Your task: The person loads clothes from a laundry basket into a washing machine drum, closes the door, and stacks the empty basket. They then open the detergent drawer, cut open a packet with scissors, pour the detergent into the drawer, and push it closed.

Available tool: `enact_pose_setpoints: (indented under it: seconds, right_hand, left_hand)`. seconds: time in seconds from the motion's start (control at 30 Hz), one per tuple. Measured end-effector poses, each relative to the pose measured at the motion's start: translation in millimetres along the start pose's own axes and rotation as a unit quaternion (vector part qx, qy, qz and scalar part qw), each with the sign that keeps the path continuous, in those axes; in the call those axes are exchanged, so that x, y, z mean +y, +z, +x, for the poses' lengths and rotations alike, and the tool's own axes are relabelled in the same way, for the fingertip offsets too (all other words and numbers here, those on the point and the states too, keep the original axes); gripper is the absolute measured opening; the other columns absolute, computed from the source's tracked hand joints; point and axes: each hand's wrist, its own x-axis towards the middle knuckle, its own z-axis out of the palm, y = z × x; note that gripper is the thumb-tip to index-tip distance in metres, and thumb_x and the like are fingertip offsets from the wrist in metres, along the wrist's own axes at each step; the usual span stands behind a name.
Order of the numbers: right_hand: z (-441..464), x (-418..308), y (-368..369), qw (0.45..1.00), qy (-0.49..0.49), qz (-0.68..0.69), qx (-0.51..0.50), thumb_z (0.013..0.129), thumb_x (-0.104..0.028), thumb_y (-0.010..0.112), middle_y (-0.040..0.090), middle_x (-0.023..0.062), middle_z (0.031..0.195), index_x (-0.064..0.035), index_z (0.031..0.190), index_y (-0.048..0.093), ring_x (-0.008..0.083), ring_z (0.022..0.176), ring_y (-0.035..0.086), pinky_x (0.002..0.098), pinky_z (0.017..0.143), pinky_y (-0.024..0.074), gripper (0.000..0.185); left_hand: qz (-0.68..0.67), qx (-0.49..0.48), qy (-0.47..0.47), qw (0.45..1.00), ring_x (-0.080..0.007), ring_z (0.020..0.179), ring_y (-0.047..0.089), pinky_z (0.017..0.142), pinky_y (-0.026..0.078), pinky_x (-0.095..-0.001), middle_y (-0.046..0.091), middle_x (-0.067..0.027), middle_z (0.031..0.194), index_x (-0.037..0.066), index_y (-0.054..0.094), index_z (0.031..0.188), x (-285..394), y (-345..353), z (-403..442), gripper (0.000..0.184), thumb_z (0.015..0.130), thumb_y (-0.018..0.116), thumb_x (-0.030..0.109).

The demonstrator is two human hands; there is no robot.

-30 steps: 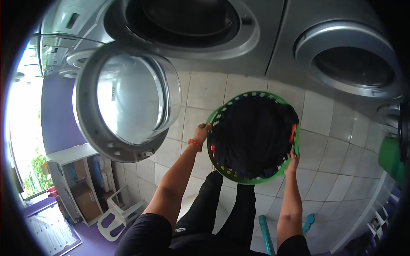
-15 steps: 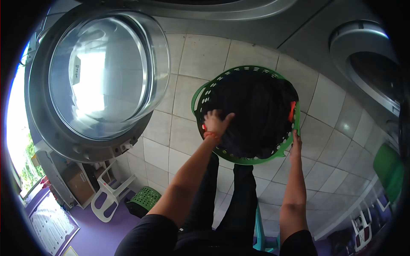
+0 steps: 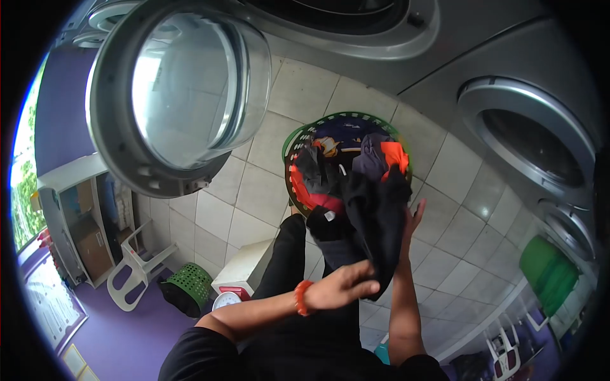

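A green basket (image 3: 291, 147) with holes in its rim stands on the tiled floor, full of dark, grey, purple, red and orange clothes. A black garment (image 3: 375, 216) is lifted at the basket's near side and hangs toward my body. My left hand (image 3: 343, 286), with an orange bracelet at the wrist, is closed at the garment's lower end. My right hand (image 3: 412, 222) is at the garment's right side, fingers apart and pointing up, with the cloth against the palm side; part of this hand is hidden.
An open washer door (image 3: 184, 95) juts out at the upper left, beside its machine (image 3: 406, 47). Another round door (image 3: 527, 140) is at the right. A white chair (image 3: 136, 270), a small green basket (image 3: 190, 282) and a white box (image 3: 244, 270) are at the lower left.
The black garment that covered the basket's contents has been drawn up toward my body, uncovering coloured clothes. My left hand has moved down and right, from open over the pile to closed on the garment.
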Motion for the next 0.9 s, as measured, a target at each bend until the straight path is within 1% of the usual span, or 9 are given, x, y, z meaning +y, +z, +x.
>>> enact_pose_setpoints:
  seconds: [0.1,0.17,0.4,0.5,0.63,0.7,0.73,0.83,0.9]
  right_hand:
    - [5.4,-31.6,-44.3,0.981,0.019,0.071,-0.181,0.079,-0.016,0.059,0.038,0.0217,0.131,-0.0039,0.128,0.039,0.0324,0.121,0.04,0.0349,0.095,0.0368,0.054]
    - [10.1,-94.6,-77.1,0.916,0.244,0.064,-0.312,0.079,-0.01,0.057,0.053,0.0178,0.117,-0.0033,0.123,0.043,0.0292,0.11,0.051,0.0332,0.094,0.0379,0.047]
    - [29.2,-212.1,-123.4,0.812,0.152,0.135,-0.547,0.081,-0.018,0.06,0.052,0.0171,0.12,-0.0007,0.124,0.043,0.0259,0.114,0.048,0.0309,0.096,0.0367,0.049]
    - [60.9,-239.9,-104.5,0.652,0.268,0.204,-0.679,0.08,-0.038,0.062,0.045,0.0153,0.128,0.0029,0.125,0.041,0.0223,0.118,0.043,0.0308,0.097,0.0351,0.065]
    - [155.1,-283.1,-47.4,0.687,0.281,0.059,-0.668,0.081,-0.043,0.06,0.052,0.01,0.119,0.0009,0.123,0.045,0.0193,0.11,0.048,0.0302,0.095,0.0376,0.063]
    - [206.6,-259.5,-4.3,0.75,0.268,0.181,-0.577,0.081,-0.043,0.059,0.054,0.0069,0.118,-0.0013,0.122,0.047,0.0179,0.105,0.052,0.034,0.091,0.0409,0.06]
    - [257.4,-236.2,20.3,0.792,0.204,0.057,-0.573,0.091,-0.031,0.047,0.046,0.0097,0.128,-0.0009,0.127,0.042,0.0186,0.119,0.043,0.0323,0.101,0.032,0.048]
    - [392.3,-292.8,31.9,0.92,0.154,0.309,-0.184,0.092,-0.021,0.04,0.049,0.011,0.125,-0.0029,0.128,0.041,0.0211,0.113,0.049,0.0341,0.098,0.0364,0.04]
    - [469.1,-264.5,38.7,0.923,0.052,0.331,-0.188,0.088,-0.028,0.051,0.044,0.0126,0.129,0.0044,0.126,0.04,0.0204,0.119,0.042,0.0358,0.1,0.0308,0.052]
  left_hand:
    - [0.025,0.017,0.038,0.999,-0.0049,0.076,0.042,0.067,0.038,-0.0221,0.048,0.0002,0.08,0.001,0.047,0.093,47.3,-5.9,-39.7,0.02,0.087,0.058,0.017]
    - [-0.069,0.065,0.06,0.994,-0.0041,0.079,0.044,0.07,0.038,-0.0215,0.05,0.0017,0.084,0.001,0.047,0.096,67.7,-16.3,-59.7,0.02,0.085,0.06,0.013]
    - [0.034,0.401,0.105,0.909,-0.0105,0.089,0.049,0.079,0.039,-0.0247,0.056,-0.0036,0.092,-0.001,0.053,0.097,36.8,-104.3,-75.9,0.026,0.091,0.049,0.024]
    - [0.019,0.491,0.016,0.871,-0.0117,0.082,0.052,0.074,0.042,-0.025,0.058,-0.0041,0.088,0.0,0.054,0.097,-50.5,-158.2,-85.3,0.027,0.089,0.052,0.026]
    - [-0.065,0.48,-0.145,0.863,-0.0135,0.069,0.056,0.062,0.046,-0.0269,0.061,-0.0076,0.076,-0.002,0.058,0.093,-165.4,-187.9,-118.4,0.028,0.083,0.058,0.025]
    - [-0.065,0.457,-0.192,0.866,-0.0135,0.067,0.057,0.06,0.046,-0.0271,0.062,-0.0076,0.075,-0.002,0.059,0.092,-192.3,-182.9,-134.9,0.028,0.082,0.059,0.024]
    - [-0.054,0.447,-0.21,0.868,-0.0137,0.067,0.057,0.061,0.046,-0.0273,0.062,-0.0078,0.076,-0.003,0.059,0.092,-200.2,-180.9,-142.3,0.028,0.082,0.06,0.023]
    - [-0.05,0.435,-0.229,0.869,-0.0137,0.067,0.059,0.059,0.046,-0.027,0.063,-0.0082,0.078,-0.002,0.059,0.091,-201.1,-181.2,-155.4,0.026,0.081,0.059,0.022]
    - [-0.079,0.449,-0.208,0.865,-0.0124,0.066,0.058,0.057,0.046,-0.0257,0.062,-0.007,0.077,-0.001,0.058,0.091,-215.0,-180.3,-158.4,0.025,0.082,0.058,0.022]
